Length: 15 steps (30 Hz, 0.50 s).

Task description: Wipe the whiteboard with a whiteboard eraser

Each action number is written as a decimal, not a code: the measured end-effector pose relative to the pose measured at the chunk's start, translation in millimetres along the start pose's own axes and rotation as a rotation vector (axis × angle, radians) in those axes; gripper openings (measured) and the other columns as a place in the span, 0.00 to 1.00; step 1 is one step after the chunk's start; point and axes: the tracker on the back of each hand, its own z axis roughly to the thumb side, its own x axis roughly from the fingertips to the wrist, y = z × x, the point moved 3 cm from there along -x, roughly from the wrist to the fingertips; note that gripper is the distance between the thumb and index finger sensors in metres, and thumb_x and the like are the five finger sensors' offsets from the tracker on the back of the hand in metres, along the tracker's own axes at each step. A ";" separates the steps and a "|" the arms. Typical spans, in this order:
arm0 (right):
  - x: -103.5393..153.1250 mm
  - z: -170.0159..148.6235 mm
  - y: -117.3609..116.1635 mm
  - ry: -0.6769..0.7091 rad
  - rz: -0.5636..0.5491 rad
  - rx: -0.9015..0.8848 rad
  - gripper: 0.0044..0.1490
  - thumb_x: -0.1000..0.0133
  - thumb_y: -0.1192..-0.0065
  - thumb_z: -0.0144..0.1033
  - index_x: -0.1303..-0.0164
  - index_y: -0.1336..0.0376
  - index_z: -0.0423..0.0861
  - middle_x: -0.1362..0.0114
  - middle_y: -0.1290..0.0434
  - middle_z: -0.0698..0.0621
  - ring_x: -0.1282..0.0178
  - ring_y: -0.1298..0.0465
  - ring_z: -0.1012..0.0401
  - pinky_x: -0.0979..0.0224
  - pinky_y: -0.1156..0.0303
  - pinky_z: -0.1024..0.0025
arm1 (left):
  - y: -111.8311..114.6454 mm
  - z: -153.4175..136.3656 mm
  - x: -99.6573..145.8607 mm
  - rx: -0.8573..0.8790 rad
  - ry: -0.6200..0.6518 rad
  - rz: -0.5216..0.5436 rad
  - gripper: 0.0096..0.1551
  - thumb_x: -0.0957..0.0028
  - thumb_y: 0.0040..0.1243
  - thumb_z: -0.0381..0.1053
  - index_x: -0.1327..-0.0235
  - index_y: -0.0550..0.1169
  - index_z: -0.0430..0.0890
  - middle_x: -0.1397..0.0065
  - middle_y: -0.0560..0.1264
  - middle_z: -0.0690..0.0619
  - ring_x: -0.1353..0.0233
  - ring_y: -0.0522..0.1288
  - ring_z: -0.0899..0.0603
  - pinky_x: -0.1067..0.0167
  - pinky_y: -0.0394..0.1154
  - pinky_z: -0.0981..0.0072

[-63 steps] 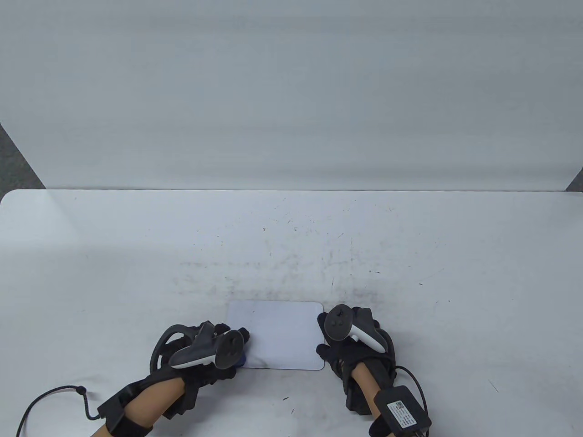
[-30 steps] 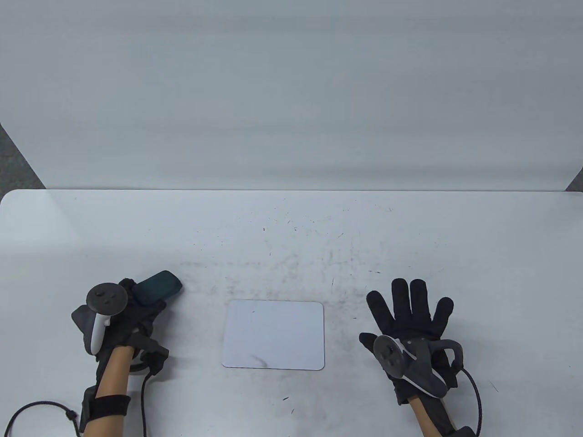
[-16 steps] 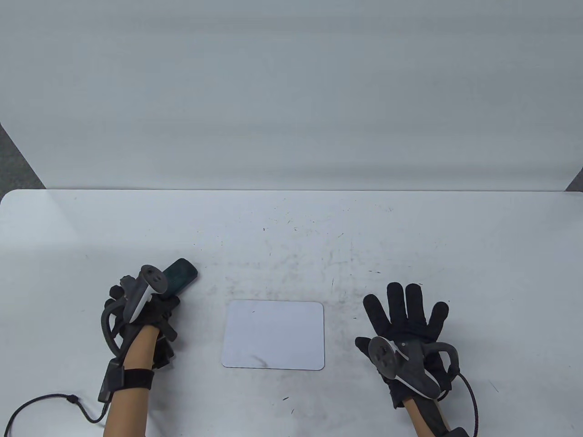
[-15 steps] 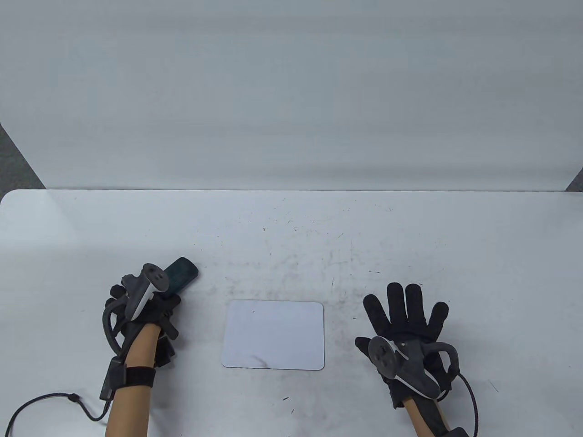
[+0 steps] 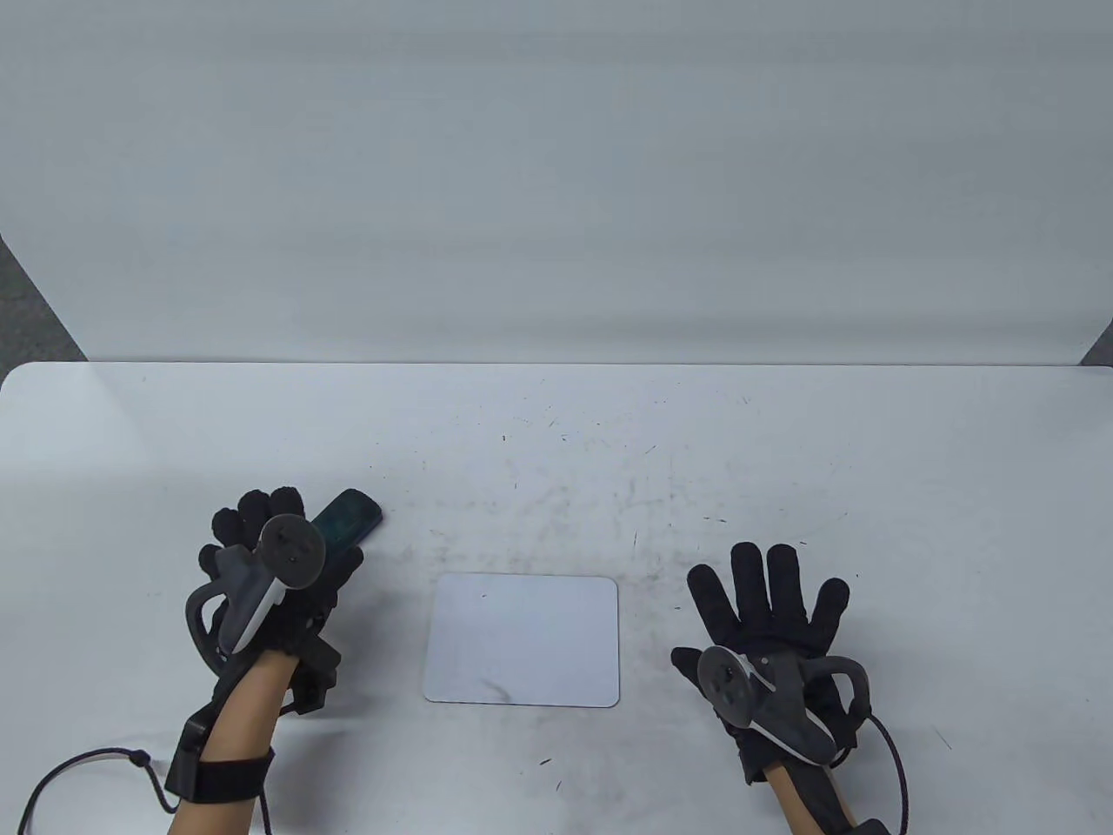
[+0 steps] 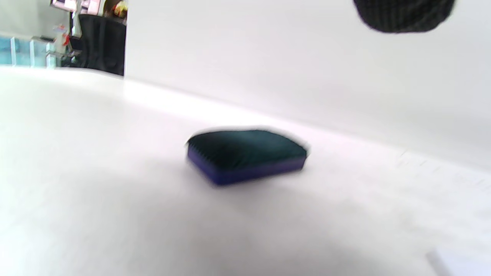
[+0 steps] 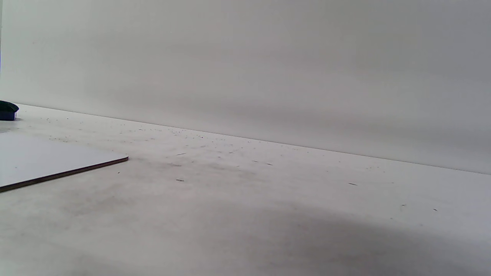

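Dark smudge risk: a streak is lingering near the small white rectangular whiteboard (image 5: 522, 639)'s near edge, so wiping may be getting judged finished too soon.
Eraser: the dark green felt-topped block eraser (image 6: 245, 155) is lying released on the white table (image 5: 783, 452), left of the board.
Left hand (image 5: 269, 574): fingers spreading open, gripping nothing.
Right hand (image 5: 769, 631): lying flat, fingers splayed.
Count: one board, one eraser, two hands.

Dark teal eraser (image 6: 245, 147) with a purple-blue base; white whiteboard (image 5: 522, 639) with a brown edge and a dark smudge; black gloves; grey-and-white trackers; white table (image 5: 556, 435) flecked with dark specks
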 end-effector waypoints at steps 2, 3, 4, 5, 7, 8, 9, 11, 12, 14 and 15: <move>0.7 1.2 2.0 0.006 -0.009 -0.004 0.52 0.59 0.67 0.74 0.26 0.66 0.62 0.13 0.64 0.48 0.17 0.71 0.42 0.31 0.74 0.24 | -12.0 11.8 18.6 -0.002 0.052 0.059 0.61 0.54 0.56 0.70 0.22 0.37 0.50 0.16 0.37 0.37 0.19 0.36 0.21 0.29 0.40 0.21; 0.9 1.7 2.6 0.009 -0.011 -0.009 0.52 0.59 0.67 0.74 0.26 0.65 0.63 0.13 0.64 0.47 0.17 0.70 0.42 0.31 0.74 0.24 | -16.7 18.6 28.7 -0.008 0.085 0.097 0.61 0.55 0.56 0.70 0.22 0.38 0.50 0.16 0.38 0.38 0.18 0.37 0.21 0.29 0.41 0.22; 1.2 2.0 2.9 0.009 -0.010 -0.013 0.52 0.59 0.67 0.74 0.26 0.65 0.63 0.13 0.64 0.47 0.17 0.70 0.42 0.31 0.74 0.24 | -18.5 23.7 36.4 -0.019 0.110 0.119 0.61 0.55 0.56 0.70 0.21 0.39 0.51 0.15 0.38 0.38 0.18 0.37 0.21 0.29 0.41 0.21; 1.6 2.4 3.4 0.011 -0.011 -0.015 0.52 0.59 0.66 0.74 0.26 0.65 0.63 0.13 0.64 0.47 0.17 0.70 0.42 0.31 0.74 0.24 | -19.5 31.3 47.1 -0.036 0.156 0.150 0.60 0.55 0.56 0.70 0.21 0.39 0.51 0.15 0.40 0.38 0.18 0.38 0.21 0.29 0.42 0.21; 2.4 3.4 4.5 0.013 -0.016 -0.016 0.51 0.59 0.66 0.74 0.26 0.65 0.63 0.13 0.64 0.47 0.17 0.70 0.42 0.31 0.74 0.24 | -17.0 43.2 63.0 -0.080 0.220 0.200 0.60 0.55 0.56 0.70 0.20 0.41 0.50 0.14 0.41 0.38 0.17 0.39 0.21 0.28 0.43 0.21; 2.8 3.8 5.1 0.014 -0.018 -0.017 0.51 0.59 0.66 0.73 0.26 0.65 0.63 0.13 0.64 0.47 0.17 0.70 0.42 0.31 0.74 0.24 | -15.2 47.2 66.9 -0.102 0.245 0.208 0.60 0.55 0.56 0.70 0.19 0.42 0.50 0.14 0.42 0.37 0.17 0.40 0.21 0.28 0.43 0.21; 3.3 4.6 6.0 0.015 -0.021 -0.017 0.51 0.59 0.66 0.74 0.26 0.65 0.63 0.13 0.64 0.47 0.17 0.70 0.42 0.31 0.74 0.24 | -11.3 52.9 73.2 -0.146 0.275 0.220 0.59 0.55 0.55 0.71 0.19 0.43 0.51 0.14 0.43 0.37 0.17 0.41 0.22 0.28 0.43 0.21; 3.6 6.3 7.0 0.020 -0.029 -0.008 0.51 0.59 0.66 0.73 0.26 0.65 0.63 0.13 0.64 0.47 0.17 0.70 0.42 0.31 0.74 0.24 | -3.0 61.0 83.0 -0.212 0.325 0.255 0.59 0.55 0.55 0.71 0.19 0.44 0.51 0.14 0.44 0.38 0.17 0.42 0.21 0.28 0.44 0.21; 3.5 7.0 7.2 0.023 -0.031 0.001 0.51 0.59 0.66 0.73 0.26 0.65 0.63 0.13 0.64 0.47 0.17 0.70 0.42 0.31 0.74 0.24 | 1.7 64.1 87.2 -0.252 0.347 0.263 0.58 0.55 0.54 0.71 0.19 0.44 0.52 0.13 0.45 0.39 0.17 0.42 0.21 0.28 0.44 0.21; 3.8 8.9 7.6 0.034 -0.043 0.041 0.51 0.59 0.66 0.73 0.26 0.65 0.63 0.13 0.64 0.47 0.17 0.70 0.42 0.31 0.74 0.24 | 8.3 68.5 92.0 -0.319 0.376 0.268 0.57 0.55 0.53 0.72 0.18 0.44 0.54 0.13 0.44 0.39 0.17 0.41 0.21 0.28 0.44 0.20; 4.1 9.6 7.8 0.041 -0.047 0.061 0.51 0.59 0.67 0.73 0.26 0.65 0.63 0.13 0.63 0.47 0.17 0.69 0.41 0.31 0.73 0.23 | 10.5 69.9 92.5 -0.337 0.382 0.271 0.57 0.55 0.53 0.72 0.18 0.44 0.54 0.12 0.44 0.40 0.17 0.41 0.21 0.28 0.43 0.20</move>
